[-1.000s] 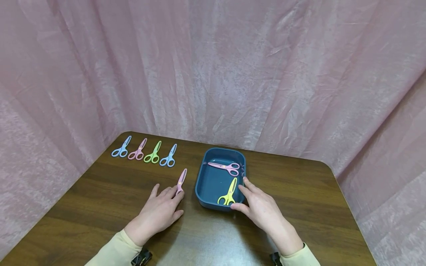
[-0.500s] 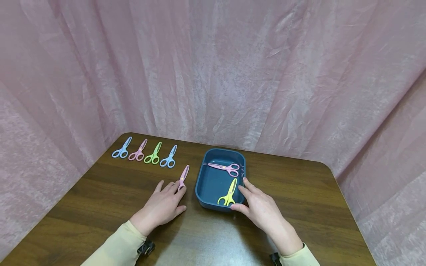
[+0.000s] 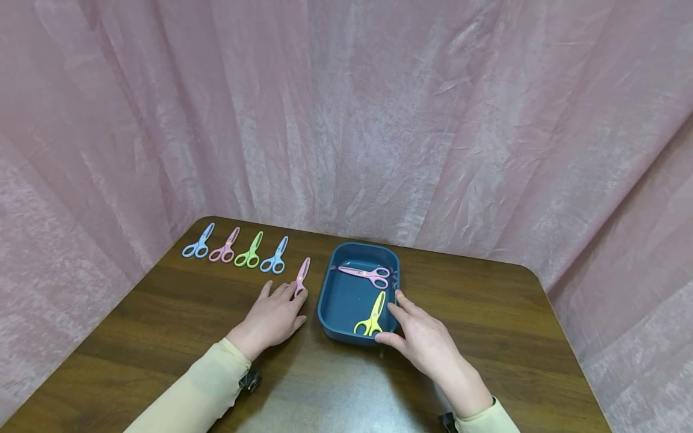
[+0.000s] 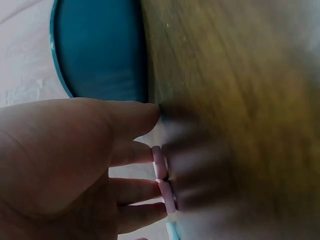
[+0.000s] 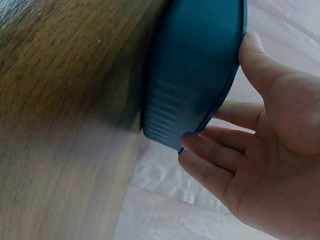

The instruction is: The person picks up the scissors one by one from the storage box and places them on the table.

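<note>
In the head view, the left hand (image 3: 273, 319) lay over the handles of the loose pink scissors (image 3: 303, 273), which were flat on the surface (image 3: 487, 313) between the tray (image 3: 346, 337) and the row of four pairs (image 3: 252, 248). Its fingers were extended, pinching nothing; pressing from above probably suited so flat a thing. The right hand (image 3: 430, 343) rested at the tray's near right corner, perhaps to steady it. Inside lay the yellow scissors (image 3: 375, 313) and the boxed pink pair (image 3: 363, 272), well apart.

In the left wrist view, fingertips touched the pink handle loops while the thumb stood apart from them.

In the right wrist view, thumb and fingers were spread along the tray's rim, without visible clenching.
</note>
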Demonstrator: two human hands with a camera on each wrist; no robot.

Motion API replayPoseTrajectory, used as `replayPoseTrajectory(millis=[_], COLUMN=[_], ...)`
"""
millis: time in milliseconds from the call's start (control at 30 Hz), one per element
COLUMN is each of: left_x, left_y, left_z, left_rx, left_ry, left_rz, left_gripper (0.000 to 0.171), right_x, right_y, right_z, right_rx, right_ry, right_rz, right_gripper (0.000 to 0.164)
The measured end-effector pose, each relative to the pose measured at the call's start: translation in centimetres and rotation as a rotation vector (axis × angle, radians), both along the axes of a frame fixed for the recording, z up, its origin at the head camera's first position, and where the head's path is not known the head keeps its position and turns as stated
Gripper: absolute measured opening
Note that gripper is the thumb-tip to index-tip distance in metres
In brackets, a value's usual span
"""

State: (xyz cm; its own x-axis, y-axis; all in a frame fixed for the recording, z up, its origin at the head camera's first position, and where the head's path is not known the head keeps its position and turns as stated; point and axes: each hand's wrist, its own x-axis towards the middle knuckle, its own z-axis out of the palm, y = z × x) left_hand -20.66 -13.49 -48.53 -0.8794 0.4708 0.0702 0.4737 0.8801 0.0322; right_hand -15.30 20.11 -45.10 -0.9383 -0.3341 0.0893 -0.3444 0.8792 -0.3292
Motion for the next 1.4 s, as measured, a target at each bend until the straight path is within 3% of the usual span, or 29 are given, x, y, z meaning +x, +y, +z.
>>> replayPoseTrajectory(millis=[700, 1400], left_x=[-3.9, -5.7], left_y=[1.1, 1.5], left_z=[-0.3, -0.3], left_rx=[-0.001, 0.009], left_ry=[0.012, -0.002], left_rz=[0.033, 0.074], left_gripper=[0.051, 0.052], right_x=[-0.1, 0.0], right_y=[0.0, 0.0], right_z=[0.0, 0.1], right_rx=[-0.001, -0.002], right_ry=[0.001, 0.012], right_rz=[-0.001, -0.001], right_gripper=[0.074, 0.073])
